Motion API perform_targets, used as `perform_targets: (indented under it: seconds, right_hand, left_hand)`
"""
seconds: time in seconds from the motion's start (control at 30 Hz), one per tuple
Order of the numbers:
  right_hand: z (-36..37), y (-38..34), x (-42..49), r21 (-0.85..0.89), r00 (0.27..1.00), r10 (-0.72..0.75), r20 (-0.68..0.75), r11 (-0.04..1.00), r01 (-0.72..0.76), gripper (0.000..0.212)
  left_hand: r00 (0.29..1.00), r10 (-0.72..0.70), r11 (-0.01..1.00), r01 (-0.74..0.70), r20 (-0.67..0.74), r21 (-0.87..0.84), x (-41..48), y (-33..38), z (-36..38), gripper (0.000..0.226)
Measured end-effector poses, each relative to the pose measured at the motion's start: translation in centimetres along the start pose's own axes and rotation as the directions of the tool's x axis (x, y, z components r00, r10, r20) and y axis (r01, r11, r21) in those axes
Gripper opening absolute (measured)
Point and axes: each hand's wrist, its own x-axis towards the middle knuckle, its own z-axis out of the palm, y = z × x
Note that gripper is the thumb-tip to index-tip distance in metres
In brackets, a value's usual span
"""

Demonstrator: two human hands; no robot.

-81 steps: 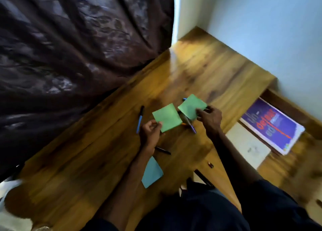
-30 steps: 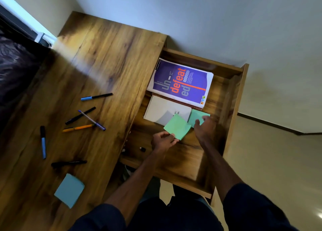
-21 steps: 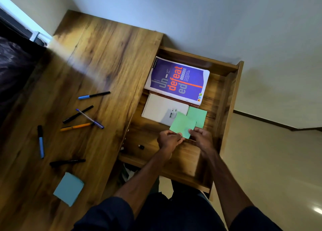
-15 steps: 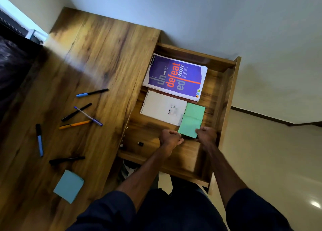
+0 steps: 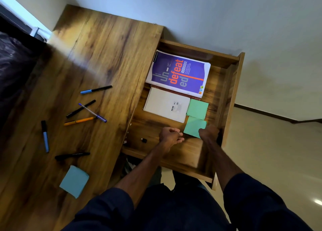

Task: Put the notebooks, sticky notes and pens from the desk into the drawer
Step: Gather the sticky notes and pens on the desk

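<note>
The open drawer (image 5: 228, 98) holds a purple notebook (image 5: 177, 73), a white spiral notebook (image 5: 165, 107) and two green sticky-note pads, one (image 5: 197, 108) beyond the other (image 5: 194, 127). My right hand (image 5: 209, 132) rests on the near corner of the closer green pad. My left hand (image 5: 169, 136) is loosely curled just left of that pad, holding nothing. On the desk (image 5: 104, 47) lie a blue sticky-note pad (image 5: 74, 181) and several pens, among them an orange one (image 5: 79, 121) and a black one (image 5: 72, 155).
A small black object (image 5: 143, 140) lies on the drawer floor near the front left. A dark curtain (image 5: 14, 70) hangs along the desk's left side. Pale floor (image 5: 270, 152) lies to the right of the drawer.
Both hands carried the two green pads from the desk into the drawer and laid them beside the white notebook. My left hand has let go and drawn back a little.
</note>
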Motion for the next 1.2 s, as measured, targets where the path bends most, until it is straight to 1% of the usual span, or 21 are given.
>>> perform_targets:
  seconds: [0.1, 0.23, 0.27, 0.33, 0.4, 0.47, 0.7, 0.83, 1.0, 1.1, 1.2]
  right_hand:
    - [-0.3, -0.6, -0.9, -0.068, 0.997, -0.065, -0.031, 0.996, 0.063, 0.045]
    - [0.8, -0.5, -2.2, -0.174, 0.972, -0.22, -0.08, 0.963, 0.204, 0.045]
    - [1.3, -0.3, -2.5, -0.219, 0.959, -0.276, -0.069, 0.942, 0.256, 0.045]
    - [2.4, 0.1, -2.9, -0.312, 0.938, -0.346, 0.014, 0.89, 0.333, 0.045]
    - [3.3, 0.7, -2.9, -0.387, 0.929, -0.359, 0.088, 0.847, 0.364, 0.046]
    - [3.7, 1.1, -2.8, -0.429, 0.922, -0.373, 0.107, 0.819, 0.381, 0.048]
    - [3.1, 1.4, -2.4, -0.417, 0.91, -0.395, 0.126, 0.811, 0.41, 0.052]
    - [2.9, 1.5, -2.4, -0.416, 0.903, -0.41, 0.13, 0.804, 0.425, 0.053]
    - [2.7, 1.0, -2.6, -0.349, 0.889, -0.451, 0.079, 0.823, 0.449, 0.061]
    - [2.8, 0.3, -2.0, -0.394, 0.867, -0.487, 0.105, 0.78, 0.485, 0.068]
    - [2.8, -0.6, -1.0, -0.441, 0.84, -0.519, 0.159, 0.723, 0.531, 0.068]
  left_hand:
    - [1.0, 0.001, 1.0, -0.001, 0.006, -0.016, 0.1, -0.2, -0.1, 0.022]
    - [1.0, 0.005, 1.0, -0.004, 0.01, -0.01, 0.1, -0.4, 0.0, 0.018]
    - [1.0, 0.007, 1.0, -0.007, 0.014, -0.009, 0.0, -0.4, 0.1, 0.018]
    - [1.0, 0.015, 1.0, -0.015, 0.022, -0.012, -0.1, -0.5, 0.1, 0.02]
    - [0.999, 0.019, 1.0, -0.019, 0.032, -0.012, -0.1, -0.6, 0.0, 0.021]
    - [0.999, 0.02, 1.0, -0.019, 0.042, -0.01, 0.0, -0.7, -0.2, 0.022]
    - [0.998, 0.028, 1.0, -0.028, 0.061, -0.009, 0.5, -1.0, -1.7, 0.022]
    - [0.998, 0.011, 1.0, -0.01, 0.065, -0.019, 0.6, -1.1, -2.3, 0.021]
    - [0.997, 0.017, 1.0, -0.016, 0.073, -0.015, 0.6, -1.0, -2.5, 0.021]
    - [0.997, 0.026, 1.0, -0.025, 0.074, -0.005, 0.6, -0.9, -2.5, 0.019]
    - [0.996, 0.029, 1.0, -0.029, 0.079, 0.003, 0.6, -1.0, -2.7, 0.019]
